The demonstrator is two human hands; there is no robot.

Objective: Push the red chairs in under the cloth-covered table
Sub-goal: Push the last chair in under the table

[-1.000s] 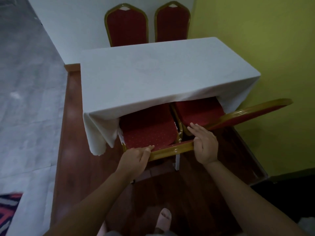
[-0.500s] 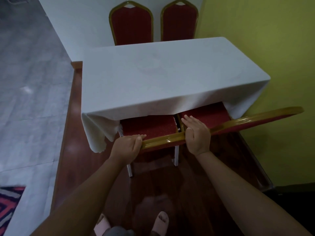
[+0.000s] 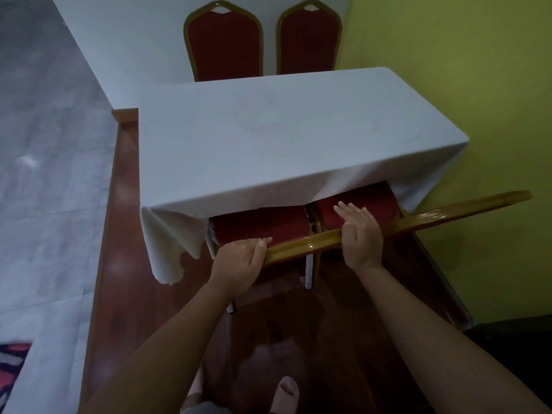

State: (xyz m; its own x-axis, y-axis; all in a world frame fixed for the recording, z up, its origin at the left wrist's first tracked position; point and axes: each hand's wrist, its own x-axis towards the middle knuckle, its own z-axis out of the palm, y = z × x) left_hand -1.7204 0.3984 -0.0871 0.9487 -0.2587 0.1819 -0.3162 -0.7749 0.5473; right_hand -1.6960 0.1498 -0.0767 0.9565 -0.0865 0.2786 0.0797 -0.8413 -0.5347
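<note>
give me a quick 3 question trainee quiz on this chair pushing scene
1. True or false: the left hand grips the gold-framed chair backrest.
2. How many red chair backs stand beyond the white cloth-covered table?
3. The right hand is: A) flat over the backrest, B) on the tablecloth, C) hanging free.

Key: 1 true; 2 two; 3 A.

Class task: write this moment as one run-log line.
left hand: grips chair back | right hand: flat on it | seats: partly under cloth
</note>
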